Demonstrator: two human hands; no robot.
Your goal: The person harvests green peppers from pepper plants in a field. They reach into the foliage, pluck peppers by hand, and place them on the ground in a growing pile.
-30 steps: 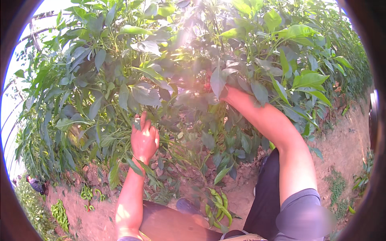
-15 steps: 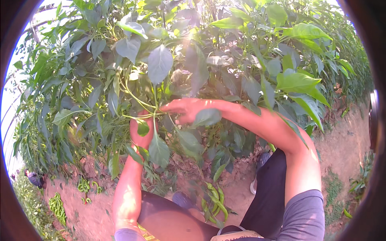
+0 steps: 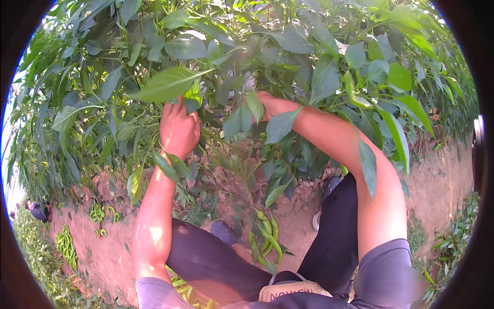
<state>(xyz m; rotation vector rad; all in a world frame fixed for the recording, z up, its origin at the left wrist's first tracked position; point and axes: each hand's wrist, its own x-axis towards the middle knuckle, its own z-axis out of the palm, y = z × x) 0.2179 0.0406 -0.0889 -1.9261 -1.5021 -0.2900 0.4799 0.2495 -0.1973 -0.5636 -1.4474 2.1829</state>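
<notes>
My left hand (image 3: 179, 129) is raised into the pepper plants, its fingers curled at the base of some leaves. What those fingers grip, if anything, is covered by the hand and the foliage. A broad light-green pepper leaf (image 3: 167, 85) hangs just above it. To the right, my right hand (image 3: 270, 106) reaches in among the stems with the forearm bent across the plant. Leaves (image 3: 241, 117) cover its fingertips, so their hold does not show. Long green peppers (image 3: 268, 234) lie in a small pile on the soil below, between my legs.
More green peppers (image 3: 66, 247) lie heaped on the soil path at left, with a smaller group (image 3: 98, 212) nearby. Several peppers (image 3: 188, 293) show beside my left thigh. A tan pouch (image 3: 293, 291) sits at my lap. Dense pepper plants (image 3: 319, 41) stand ahead.
My hands, close together at a forked stem before, are now apart. The right has moved farther into the leaves, the left slightly up, and the forked stem is no longer held in front.
</notes>
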